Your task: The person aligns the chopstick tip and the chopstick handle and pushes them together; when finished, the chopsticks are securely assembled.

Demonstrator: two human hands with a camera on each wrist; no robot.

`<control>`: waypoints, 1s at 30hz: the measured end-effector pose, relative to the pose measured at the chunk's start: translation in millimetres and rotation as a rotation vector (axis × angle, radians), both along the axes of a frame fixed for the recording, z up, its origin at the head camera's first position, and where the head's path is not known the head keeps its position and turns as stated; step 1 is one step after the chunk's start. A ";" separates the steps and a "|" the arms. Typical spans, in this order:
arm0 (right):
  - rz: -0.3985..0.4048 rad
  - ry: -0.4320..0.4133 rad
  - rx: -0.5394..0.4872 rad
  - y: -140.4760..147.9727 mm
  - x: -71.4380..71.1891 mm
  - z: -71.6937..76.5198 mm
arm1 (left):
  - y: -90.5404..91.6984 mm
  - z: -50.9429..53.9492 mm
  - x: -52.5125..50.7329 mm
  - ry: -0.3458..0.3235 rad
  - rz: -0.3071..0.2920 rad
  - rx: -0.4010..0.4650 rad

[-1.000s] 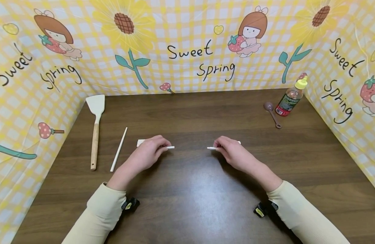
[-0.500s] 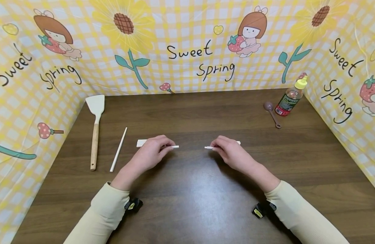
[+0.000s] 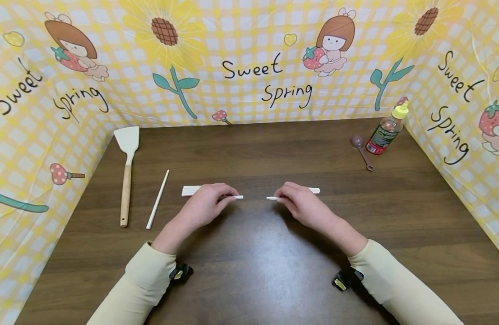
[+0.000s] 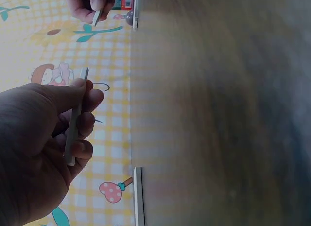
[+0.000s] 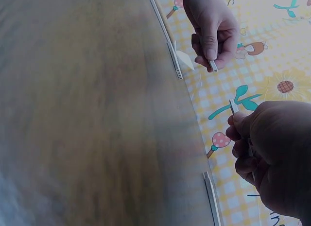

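Note:
My left hand (image 3: pixel 206 204) grips a thin white stick (image 4: pixel 74 124) between thumb and curled fingers, its tip (image 3: pixel 240 197) pointing right. Facing it across a short gap, my right hand (image 3: pixel 308 204) pinches another thin white piece (image 3: pixel 271 197); this one's end looks narrower. The two tips are level and apart. Behind the left hand lie white sticks side by side (image 3: pixel 189 191), partly hidden by it. More white sticks (image 3: pixel 314 190) lie behind the right hand, also partly covered. In the right wrist view, the right hand (image 5: pixel 277 153) holds its piece (image 5: pixel 234 106) above the table.
A single white stick (image 3: pixel 158 199) lies slanted at the left, beside a white spatula with a wooden handle (image 3: pixel 127 180). At the back right are a brown measuring spoon (image 3: pixel 363 154) and a yellow-capped bottle (image 3: pixel 385 131). A checked cloth (image 3: pixel 249 108) stands behind the brown table (image 3: pixel 249 149).
Both hands have moved inward with their white pieces, so the gap between the tips is narrower. More of the sticks lying behind each hand now shows.

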State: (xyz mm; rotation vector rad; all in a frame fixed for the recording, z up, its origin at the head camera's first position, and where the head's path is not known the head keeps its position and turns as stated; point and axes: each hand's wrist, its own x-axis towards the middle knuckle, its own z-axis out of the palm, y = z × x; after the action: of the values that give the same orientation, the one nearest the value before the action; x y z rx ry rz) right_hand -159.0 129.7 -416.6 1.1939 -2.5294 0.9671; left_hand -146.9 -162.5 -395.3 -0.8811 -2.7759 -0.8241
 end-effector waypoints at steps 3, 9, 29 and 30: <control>0.001 0.004 0.003 -1.6 0.2 0.3 | 2.7 0.6 -0.3 0.007 -0.011 -0.001; 0.003 0.023 0.000 -4.0 0.8 2.0 | 9.4 0.4 -0.8 0.013 -0.031 0.005; 0.019 0.018 0.002 -7.9 2.8 3.6 | 31.7 0.4 -1.1 0.001 -0.074 0.013; 0.021 0.017 0.002 -8.1 3.0 3.6 | 32.5 0.1 -1.2 0.000 -0.075 0.013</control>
State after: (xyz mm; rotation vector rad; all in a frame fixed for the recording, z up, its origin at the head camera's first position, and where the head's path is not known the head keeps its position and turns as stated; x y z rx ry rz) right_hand -156.0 121.6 -412.9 1.2261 -2.5103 0.9553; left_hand -148.2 -130.0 -395.2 -0.9889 -2.7490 -0.8529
